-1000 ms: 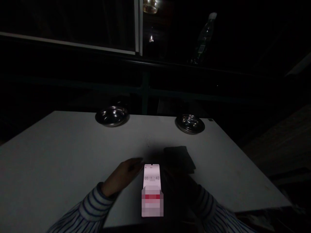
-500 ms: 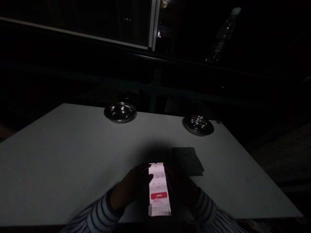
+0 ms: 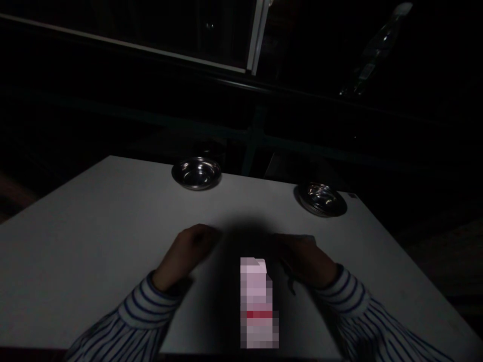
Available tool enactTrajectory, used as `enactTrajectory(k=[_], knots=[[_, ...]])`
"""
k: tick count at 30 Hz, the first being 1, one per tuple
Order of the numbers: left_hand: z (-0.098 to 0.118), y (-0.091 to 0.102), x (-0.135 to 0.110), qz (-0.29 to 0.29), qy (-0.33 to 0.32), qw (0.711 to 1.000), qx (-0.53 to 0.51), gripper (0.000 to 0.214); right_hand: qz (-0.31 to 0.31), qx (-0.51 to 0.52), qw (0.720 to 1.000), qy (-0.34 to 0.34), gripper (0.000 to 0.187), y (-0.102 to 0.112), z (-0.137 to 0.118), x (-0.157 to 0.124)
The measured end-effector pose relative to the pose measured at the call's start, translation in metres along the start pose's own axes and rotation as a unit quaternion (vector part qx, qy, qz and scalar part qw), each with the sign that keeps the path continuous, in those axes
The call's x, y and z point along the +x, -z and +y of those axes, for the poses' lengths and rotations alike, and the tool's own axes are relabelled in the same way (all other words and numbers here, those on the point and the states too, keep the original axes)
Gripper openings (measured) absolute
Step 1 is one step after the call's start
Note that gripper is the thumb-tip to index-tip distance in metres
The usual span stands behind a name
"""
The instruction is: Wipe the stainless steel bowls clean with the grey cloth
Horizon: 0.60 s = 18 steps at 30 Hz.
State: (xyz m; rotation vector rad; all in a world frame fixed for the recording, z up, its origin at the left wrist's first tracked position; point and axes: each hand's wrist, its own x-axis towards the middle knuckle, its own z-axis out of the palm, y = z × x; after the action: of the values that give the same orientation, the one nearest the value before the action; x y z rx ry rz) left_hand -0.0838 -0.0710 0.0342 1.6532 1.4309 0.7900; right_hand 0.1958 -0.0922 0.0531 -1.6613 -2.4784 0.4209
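Note:
A phone (image 3: 256, 286) with a lit screen, partly pixelated, stands out at the bottom centre, apart from both hands. My left hand (image 3: 186, 254) is left of it, over the white table (image 3: 101, 241), with its fingers bent inward and their tips lost in shadow. On the other side, my right hand (image 3: 307, 256) covers most of a dark folded cloth (image 3: 311, 238); only the cloth's far corner shows. The right fingers are too dark to tell whether they grip the cloth. Both wrists are in blue-and-white striped sleeves.
A steel bowl (image 3: 196, 174) stands at the table's far edge. Several stacked steel bowls (image 3: 320, 200) are farther right. A clear bottle (image 3: 381, 45) and a light-framed window (image 3: 249, 58) lie beyond. The room is very dark.
Both hands have left the phone and moved apart, the left outward and forward, the right onto the cloth. The view has shifted slightly, so the bowls appear farther right.

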Motion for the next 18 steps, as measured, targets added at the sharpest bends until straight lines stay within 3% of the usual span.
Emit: enactTrajectory(k=[5, 10, 18], knots=[[0.011, 0.035, 0.02, 0.145, 0.042, 0.987, -0.047, 0.021, -0.05, -0.038, 0.998, 0.012, 0.035, 0.021, -0.008, 0.033], [-0.001, 0.059, 0.049, 0.249, 0.053, 0.963, -0.09, 0.022, -0.067, -0.073, 0.995, 0.004, 0.038, 0.026, -0.015, 0.069], [-0.024, 0.084, 0.098, 0.346, 0.065, 0.921, -0.165, 0.028, -0.062, -0.054, 0.996, 0.032, 0.036, 0.028, -0.031, 0.124]])
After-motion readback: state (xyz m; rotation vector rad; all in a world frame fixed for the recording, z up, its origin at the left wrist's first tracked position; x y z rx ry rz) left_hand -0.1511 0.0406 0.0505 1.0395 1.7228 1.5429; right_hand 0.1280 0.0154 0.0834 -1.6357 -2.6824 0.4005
